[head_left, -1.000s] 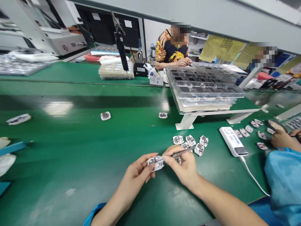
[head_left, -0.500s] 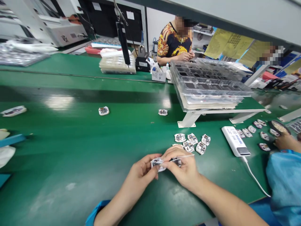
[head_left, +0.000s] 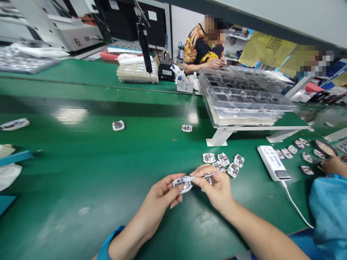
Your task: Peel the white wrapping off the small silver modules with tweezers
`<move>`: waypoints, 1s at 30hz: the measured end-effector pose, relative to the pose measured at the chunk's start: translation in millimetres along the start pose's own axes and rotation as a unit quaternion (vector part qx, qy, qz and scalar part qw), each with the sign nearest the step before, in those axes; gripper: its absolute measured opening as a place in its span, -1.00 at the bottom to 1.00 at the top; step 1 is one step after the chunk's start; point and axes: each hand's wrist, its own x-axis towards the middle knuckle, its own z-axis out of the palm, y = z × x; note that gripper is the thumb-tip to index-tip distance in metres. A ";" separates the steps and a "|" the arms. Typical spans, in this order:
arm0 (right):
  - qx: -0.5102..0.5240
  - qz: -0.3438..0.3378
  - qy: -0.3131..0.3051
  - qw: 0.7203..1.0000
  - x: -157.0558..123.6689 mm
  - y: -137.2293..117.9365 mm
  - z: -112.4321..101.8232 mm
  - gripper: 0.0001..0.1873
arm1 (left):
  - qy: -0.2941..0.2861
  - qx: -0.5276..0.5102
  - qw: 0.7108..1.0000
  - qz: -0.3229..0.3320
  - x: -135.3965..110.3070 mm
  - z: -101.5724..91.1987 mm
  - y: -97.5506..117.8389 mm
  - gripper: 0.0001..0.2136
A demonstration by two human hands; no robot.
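Observation:
My left hand [head_left: 167, 190] pinches a small white plastic housing [head_left: 183, 185] with electronic parts inside, its thumb lying over the front edge. In my right hand [head_left: 216, 187] are slim metal tweezers [head_left: 217, 172], their tip end reaching the housing's upper right edge. The exact contact of the tip is hidden by the fingers. Another white housing [head_left: 208, 179] shows partly behind my right fingers; I cannot tell whether that hand holds it or it lies on the table. Just beyond, several similar housings [head_left: 208, 157] lie in a group on the green table [head_left: 94, 187].
Stacked clear trays [head_left: 244, 97] stand on a white-legged shelf [head_left: 221, 136]. A white device [head_left: 273, 162] with a cable lies to the right, near a co-worker's hand [head_left: 333, 165]. Single housings [head_left: 118, 125] sit farther back. An electric screwdriver [head_left: 145, 47] hangs behind. Another person [head_left: 204, 50] sits opposite.
My right hand has shifted slightly right and up, away from the left hand, with the tweezers. More of the held housing now shows, tilted toward me.

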 end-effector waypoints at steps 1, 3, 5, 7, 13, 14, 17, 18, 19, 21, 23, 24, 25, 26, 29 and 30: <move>0.005 0.003 0.001 1.000 0.0 0.4 0.1 -0.94 | 0.000 -0.001 1.000 0.001 -0.2 0.2 0.6 -0.54; -0.009 -0.011 -0.009 1.000 -0.6 1.1 0.9 -0.93 | -0.004 0.005 1.000 0.005 -0.4 1.6 1.2 -0.52; -0.049 -0.045 -0.025 0.997 -1.7 1.9 2.5 -0.92 | -0.014 0.022 1.000 0.015 0.1 3.6 0.4 -0.53; -0.085 -0.076 -0.036 0.993 -3.0 2.9 4.1 -0.91 | -0.024 0.042 0.998 0.033 0.8 5.4 -1.3 -0.57; -0.077 -0.020 -0.040 0.996 -4.3 6.3 3.7 -0.92 | -0.015 0.051 0.997 0.054 -0.2 5.2 -4.1 -0.63; -0.057 0.006 -0.035 0.998 -4.0 6.3 3.0 -0.93 | -0.010 0.048 0.997 0.051 -0.3 4.5 -4.0 -0.63; 0.013 0.073 -0.012 0.997 -2.5 4.5 1.4 -0.96 | 0.010 0.038 0.998 0.046 0.8 2.2 -3.3 -0.61; 0.028 0.086 -0.006 0.996 -2.0 3.6 1.1 -0.96 | 0.015 0.035 0.998 0.045 1.3 1.5 -3.0 -0.61; 0.034 0.095 -0.002 0.995 -1.5 2.8 1.1 -0.96 | 0.019 0.035 0.998 0.044 1.9 0.9 -2.7 -0.61; 0.029 0.100 0.001 0.995 -0.8 1.8 1.4 -0.94 | 0.024 0.036 0.998 0.046 2.5 0.0 -2.3 -0.62; 0.020 0.104 -0.003 0.994 -0.3 1.9 1.9 -0.93 | 0.027 0.036 0.998 0.049 2.4 -0.3 -2.0 -0.63; 0.018 0.108 -0.005 0.994 0.1 2.3 2.0 -0.92 | 0.028 0.036 0.998 0.049 2.1 -0.4 -1.8 -0.64; 0.020 0.115 -0.007 0.993 0.7 2.7 2.0 -0.90 | 0.029 0.033 0.998 0.047 1.7 -0.3 -1.7 -0.64; 0.024 0.126 -0.008 0.992 1.5 3.1 1.9 -0.89 | 0.028 0.028 0.998 0.044 1.3 -0.2 -1.5 -0.64; 0.048 0.173 -0.012 0.984 4.8 3.2 1.4 -0.82 | 0.019 0.012 0.999 0.035 0.4 -0.1 -0.7 -0.63; 0.055 0.186 -0.013 0.981 5.9 2.7 1.3 -0.80 | 0.016 0.011 0.999 0.036 0.3 -0.1 -0.3 -0.63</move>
